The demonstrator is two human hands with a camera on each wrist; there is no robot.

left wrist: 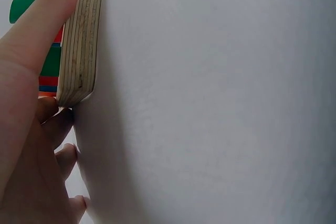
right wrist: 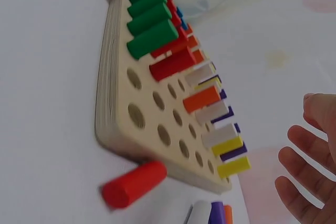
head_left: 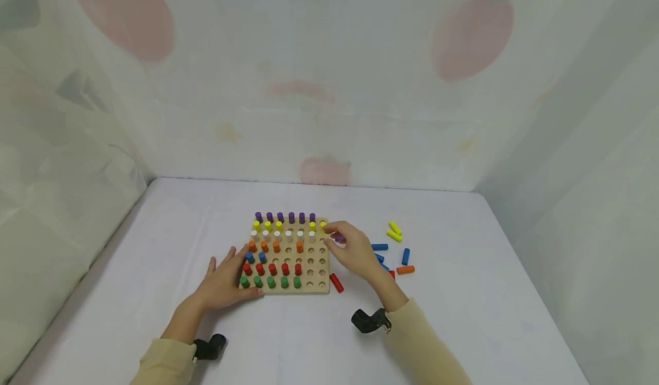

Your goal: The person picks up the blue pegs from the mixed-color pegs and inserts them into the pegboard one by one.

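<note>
A wooden pegboard (head_left: 316,267) lies flat, with rows of coloured pegs standing in its holes. My left hand (head_left: 222,282) rests at its near left corner, thumb along the front edge beside the green pegs (head_left: 271,282), other fingers spread by the left side. Over the right edge is my right hand (head_left: 355,253), near a yellow peg (right wrist: 234,167) standing at the right end of its row. In the right wrist view its fingers (right wrist: 307,145) are spread, apart from the pegs and holding nothing. Purple, white, orange, blue and red pegs fill parts of the other rows.
A loose red peg (head_left: 336,282) lies close by the board's right edge. Farther right are two yellow pegs (head_left: 394,231), several blue pegs (head_left: 405,256) and an orange peg (head_left: 405,269). Partly hidden by the right hand is a purple peg (head_left: 340,239). White curtains surround the table.
</note>
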